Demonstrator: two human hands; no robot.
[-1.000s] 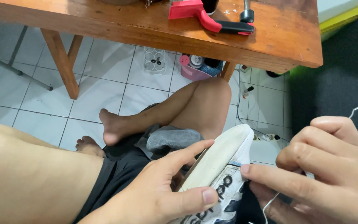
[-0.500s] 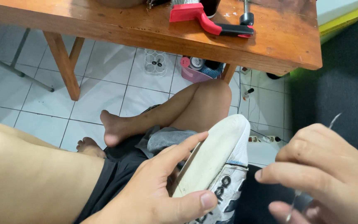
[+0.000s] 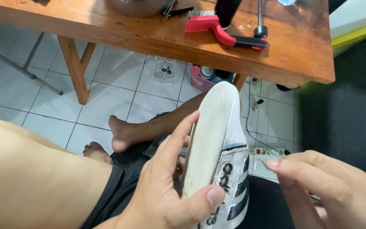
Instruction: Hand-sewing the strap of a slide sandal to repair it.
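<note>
My left hand point(image 3: 166, 186) grips a white sneaker point(image 3: 217, 140) with black stripes, held over my lap with the toe pointing up and the pale sole facing left. The thumb presses the sole's lower edge and the fingers lie along the sole. My right hand point(image 3: 331, 191) is at the lower right, just beside the shoe's striped side. Its thumb and forefinger pinch a thin needle point(image 3: 262, 162). No thread shows clearly now.
A wooden table point(image 3: 149, 38) spans the top, with a red-handled brush point(image 3: 221, 29) and a metal bowl on it. Under it stand a pink container point(image 3: 202, 76) and a clear plastic holder point(image 3: 164, 70). A power strip point(image 3: 267, 152) lies on the white tiles. My bare legs are crossed below.
The shoe has risen and its toe now stands higher in view. My right hand, which drew a white thread up and away, has come back to the shoe's side.
</note>
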